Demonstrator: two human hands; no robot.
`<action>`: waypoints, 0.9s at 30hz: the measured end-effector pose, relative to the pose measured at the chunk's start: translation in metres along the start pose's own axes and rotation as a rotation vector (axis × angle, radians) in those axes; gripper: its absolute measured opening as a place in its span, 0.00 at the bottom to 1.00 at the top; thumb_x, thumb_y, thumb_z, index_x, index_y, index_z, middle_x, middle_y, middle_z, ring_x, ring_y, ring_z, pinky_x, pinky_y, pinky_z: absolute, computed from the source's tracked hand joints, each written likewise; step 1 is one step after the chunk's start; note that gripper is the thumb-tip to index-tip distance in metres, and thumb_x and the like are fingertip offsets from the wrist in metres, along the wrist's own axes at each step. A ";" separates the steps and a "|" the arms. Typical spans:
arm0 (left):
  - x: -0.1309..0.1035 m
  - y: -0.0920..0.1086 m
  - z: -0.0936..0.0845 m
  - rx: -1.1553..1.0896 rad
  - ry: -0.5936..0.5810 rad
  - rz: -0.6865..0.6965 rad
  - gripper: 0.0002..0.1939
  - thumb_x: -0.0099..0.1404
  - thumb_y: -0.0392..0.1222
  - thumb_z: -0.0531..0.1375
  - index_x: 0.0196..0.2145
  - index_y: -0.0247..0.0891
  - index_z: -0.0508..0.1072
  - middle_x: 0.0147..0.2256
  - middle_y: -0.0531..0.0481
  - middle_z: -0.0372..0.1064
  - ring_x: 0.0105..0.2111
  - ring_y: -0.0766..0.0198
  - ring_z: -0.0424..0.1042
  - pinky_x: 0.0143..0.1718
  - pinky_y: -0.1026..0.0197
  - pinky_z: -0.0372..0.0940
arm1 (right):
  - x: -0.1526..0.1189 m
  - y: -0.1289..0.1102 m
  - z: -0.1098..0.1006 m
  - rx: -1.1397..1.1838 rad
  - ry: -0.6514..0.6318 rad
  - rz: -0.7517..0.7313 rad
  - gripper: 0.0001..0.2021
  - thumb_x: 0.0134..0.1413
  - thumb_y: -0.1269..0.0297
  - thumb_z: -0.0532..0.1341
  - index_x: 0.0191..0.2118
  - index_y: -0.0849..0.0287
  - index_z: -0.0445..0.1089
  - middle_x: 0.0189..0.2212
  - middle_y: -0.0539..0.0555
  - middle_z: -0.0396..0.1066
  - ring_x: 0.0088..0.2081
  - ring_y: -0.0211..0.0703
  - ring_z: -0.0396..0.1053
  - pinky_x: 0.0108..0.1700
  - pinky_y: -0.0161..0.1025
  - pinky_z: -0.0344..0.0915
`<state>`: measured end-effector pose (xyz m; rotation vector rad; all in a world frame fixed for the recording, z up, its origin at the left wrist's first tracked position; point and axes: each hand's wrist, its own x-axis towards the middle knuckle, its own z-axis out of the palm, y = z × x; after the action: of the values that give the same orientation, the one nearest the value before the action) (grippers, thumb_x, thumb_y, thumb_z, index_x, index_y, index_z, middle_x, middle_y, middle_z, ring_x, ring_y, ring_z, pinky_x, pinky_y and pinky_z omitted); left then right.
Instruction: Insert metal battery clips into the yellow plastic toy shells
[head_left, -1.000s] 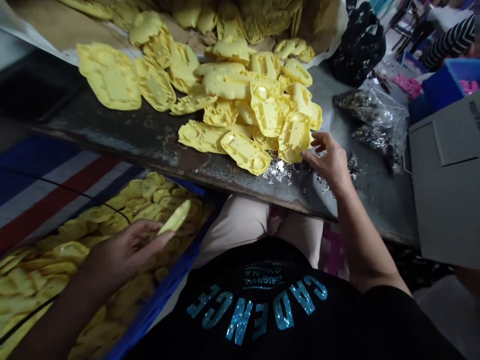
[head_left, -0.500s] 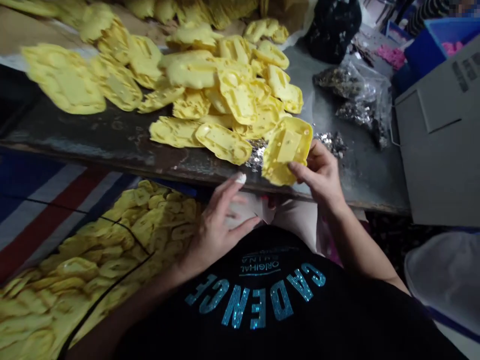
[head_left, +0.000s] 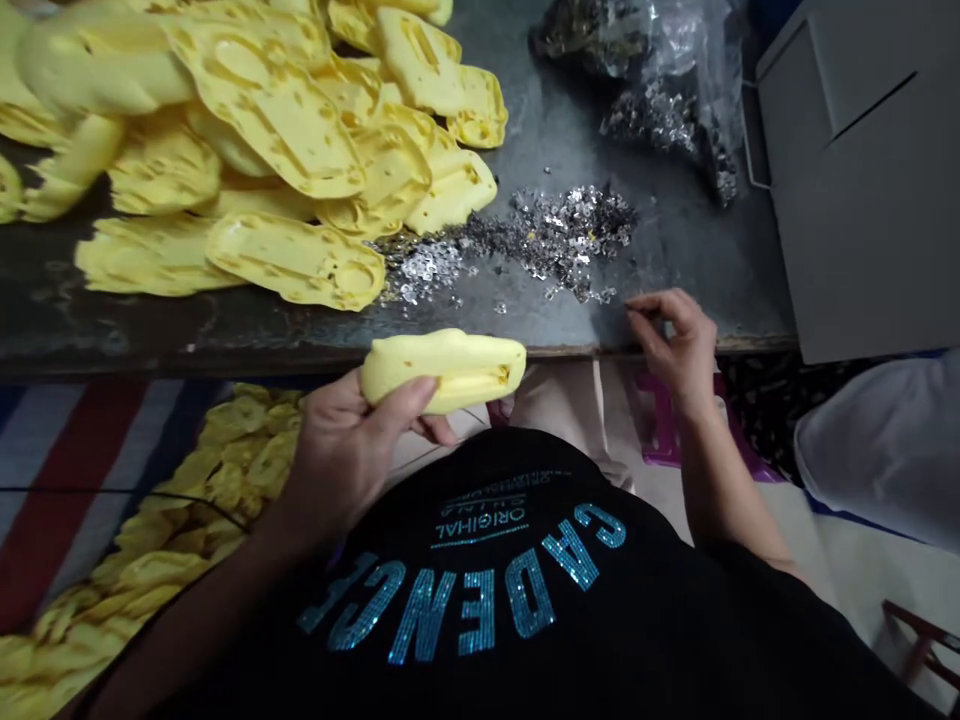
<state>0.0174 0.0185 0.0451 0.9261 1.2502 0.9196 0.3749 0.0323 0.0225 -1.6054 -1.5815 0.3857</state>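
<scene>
My left hand (head_left: 352, 440) grips a yellow molded piece (head_left: 450, 370) in front of the table edge, thumb across its face and a slot showing at its right end. My right hand (head_left: 675, 335) is at the table's front edge, thumb and forefinger pinched together; whatever is between the fingertips is too small to make out. Left of it and farther back, small shiny metal pieces (head_left: 570, 235) lie scattered on the dark table (head_left: 690, 260). A heap of yellow molded pieces (head_left: 277, 120) covers the table's left part.
A clear plastic bag (head_left: 660, 100) of metal pieces lies at the back right, beside a grey box (head_left: 862, 180). Below the table at left, many yellow pieces (head_left: 157, 570) lie beside a striped sheet (head_left: 67, 490). A purple stool (head_left: 664, 430) stands under the table.
The yellow piece has passed from my right hand to my left, which has closed on it. My right hand has moved to the table edge and pinched. The view has shifted right and closer.
</scene>
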 end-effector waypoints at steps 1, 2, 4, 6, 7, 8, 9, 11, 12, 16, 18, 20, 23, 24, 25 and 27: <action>0.004 -0.002 0.001 -0.076 -0.010 -0.052 0.18 0.69 0.49 0.75 0.50 0.36 0.86 0.44 0.46 0.88 0.28 0.63 0.78 0.31 0.61 0.78 | 0.005 0.010 -0.003 -0.117 0.030 -0.017 0.05 0.69 0.60 0.68 0.41 0.49 0.83 0.39 0.52 0.82 0.45 0.53 0.77 0.59 0.57 0.68; 0.008 -0.003 0.001 -0.131 -0.020 -0.084 0.19 0.67 0.49 0.76 0.50 0.35 0.86 0.43 0.44 0.88 0.26 0.62 0.78 0.26 0.60 0.77 | 0.010 0.018 -0.003 -0.221 0.038 -0.040 0.05 0.68 0.61 0.67 0.42 0.49 0.83 0.39 0.51 0.83 0.45 0.54 0.77 0.59 0.57 0.67; 0.015 -0.006 0.000 -0.222 -0.021 -0.192 0.20 0.62 0.48 0.78 0.47 0.34 0.86 0.40 0.42 0.88 0.25 0.57 0.80 0.22 0.59 0.76 | 0.016 0.025 0.001 -0.330 -0.006 -0.075 0.06 0.69 0.61 0.67 0.45 0.48 0.83 0.42 0.52 0.84 0.48 0.55 0.78 0.58 0.56 0.66; 0.018 -0.007 -0.002 -0.242 -0.019 -0.283 0.25 0.57 0.50 0.80 0.47 0.33 0.85 0.36 0.40 0.87 0.23 0.55 0.81 0.21 0.59 0.77 | 0.021 0.026 0.008 -0.369 -0.058 -0.094 0.06 0.70 0.59 0.68 0.47 0.48 0.83 0.43 0.53 0.84 0.51 0.57 0.78 0.57 0.56 0.66; 0.018 -0.007 -0.002 -0.249 -0.023 -0.317 0.28 0.55 0.52 0.81 0.48 0.33 0.85 0.35 0.39 0.88 0.22 0.54 0.82 0.20 0.59 0.77 | 0.024 0.025 0.012 -0.383 -0.075 -0.100 0.05 0.70 0.59 0.69 0.47 0.48 0.83 0.44 0.53 0.84 0.51 0.58 0.78 0.57 0.56 0.66; 0.019 -0.006 -0.003 -0.257 -0.029 -0.343 0.31 0.53 0.52 0.82 0.50 0.33 0.85 0.37 0.39 0.88 0.23 0.53 0.83 0.20 0.59 0.77 | 0.026 0.023 0.015 -0.394 -0.087 -0.105 0.05 0.70 0.59 0.70 0.47 0.48 0.83 0.43 0.53 0.84 0.51 0.59 0.78 0.56 0.56 0.66; 0.019 -0.005 -0.003 -0.265 -0.031 -0.362 0.34 0.52 0.52 0.83 0.52 0.34 0.85 0.39 0.38 0.89 0.23 0.52 0.84 0.20 0.60 0.77 | 0.028 0.022 0.017 -0.403 -0.093 -0.110 0.05 0.69 0.59 0.70 0.46 0.49 0.83 0.43 0.54 0.84 0.51 0.60 0.78 0.56 0.56 0.66; 0.018 -0.004 -0.004 -0.266 -0.038 -0.395 0.38 0.50 0.52 0.84 0.55 0.36 0.84 0.42 0.38 0.90 0.25 0.49 0.86 0.21 0.60 0.79 | 0.031 0.020 0.019 -0.413 -0.094 -0.121 0.03 0.70 0.59 0.70 0.44 0.49 0.82 0.42 0.54 0.83 0.51 0.60 0.78 0.56 0.56 0.65; 0.018 -0.003 -0.004 -0.255 -0.057 -0.411 0.40 0.49 0.52 0.85 0.57 0.37 0.83 0.43 0.38 0.90 0.27 0.47 0.88 0.22 0.59 0.80 | 0.032 0.019 0.019 -0.408 -0.093 -0.128 0.03 0.70 0.59 0.69 0.43 0.49 0.82 0.42 0.54 0.83 0.51 0.60 0.78 0.56 0.56 0.65; 0.020 -0.003 -0.008 -0.215 -0.160 -0.431 0.44 0.49 0.53 0.85 0.60 0.39 0.81 0.47 0.37 0.90 0.32 0.41 0.90 0.24 0.56 0.83 | 0.024 0.014 0.007 -0.337 -0.130 -0.115 0.04 0.70 0.60 0.69 0.40 0.50 0.81 0.41 0.52 0.84 0.47 0.55 0.79 0.54 0.52 0.64; 0.020 -0.004 -0.010 -0.218 -0.177 -0.432 0.42 0.53 0.54 0.84 0.62 0.40 0.80 0.49 0.36 0.90 0.33 0.41 0.91 0.25 0.57 0.84 | 0.016 0.012 0.000 -0.309 -0.173 -0.088 0.04 0.69 0.59 0.70 0.41 0.50 0.82 0.41 0.52 0.84 0.45 0.53 0.79 0.53 0.51 0.64; 0.019 -0.005 -0.011 -0.232 -0.173 -0.443 0.41 0.58 0.57 0.81 0.64 0.40 0.79 0.50 0.36 0.89 0.35 0.41 0.91 0.26 0.57 0.84 | 0.008 0.012 -0.007 -0.295 -0.168 -0.070 0.04 0.68 0.57 0.70 0.44 0.49 0.82 0.41 0.52 0.84 0.44 0.52 0.78 0.53 0.50 0.64; 0.015 -0.005 -0.009 -0.238 -0.158 -0.441 0.41 0.61 0.63 0.80 0.64 0.39 0.80 0.50 0.35 0.89 0.35 0.42 0.91 0.27 0.57 0.85 | 0.001 0.015 -0.012 -0.285 -0.074 -0.075 0.03 0.69 0.60 0.69 0.44 0.49 0.82 0.38 0.51 0.83 0.44 0.52 0.78 0.52 0.50 0.64; 0.014 -0.005 -0.007 -0.230 -0.155 -0.427 0.40 0.61 0.64 0.79 0.63 0.39 0.81 0.49 0.36 0.89 0.34 0.43 0.91 0.28 0.57 0.85 | 0.001 0.016 -0.012 -0.288 -0.052 -0.078 0.03 0.69 0.62 0.68 0.43 0.49 0.82 0.38 0.50 0.83 0.44 0.52 0.78 0.53 0.50 0.64; 0.012 -0.004 -0.005 -0.220 -0.139 -0.403 0.38 0.62 0.64 0.79 0.61 0.38 0.81 0.47 0.36 0.90 0.33 0.44 0.90 0.28 0.57 0.85 | 0.001 0.017 -0.011 -0.296 -0.046 -0.083 0.03 0.69 0.63 0.68 0.43 0.49 0.81 0.38 0.50 0.82 0.45 0.52 0.78 0.53 0.51 0.64; 0.008 -0.003 0.002 -0.205 -0.093 -0.352 0.34 0.64 0.62 0.79 0.58 0.37 0.83 0.47 0.38 0.90 0.33 0.46 0.90 0.30 0.56 0.86 | 0.006 0.019 -0.008 -0.316 -0.067 -0.096 0.04 0.69 0.63 0.68 0.44 0.49 0.82 0.39 0.50 0.83 0.45 0.52 0.78 0.53 0.51 0.63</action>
<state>0.0200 0.0252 0.0397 0.5580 1.1685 0.7012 0.3946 0.0373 0.0158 -1.7566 -1.8333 0.1435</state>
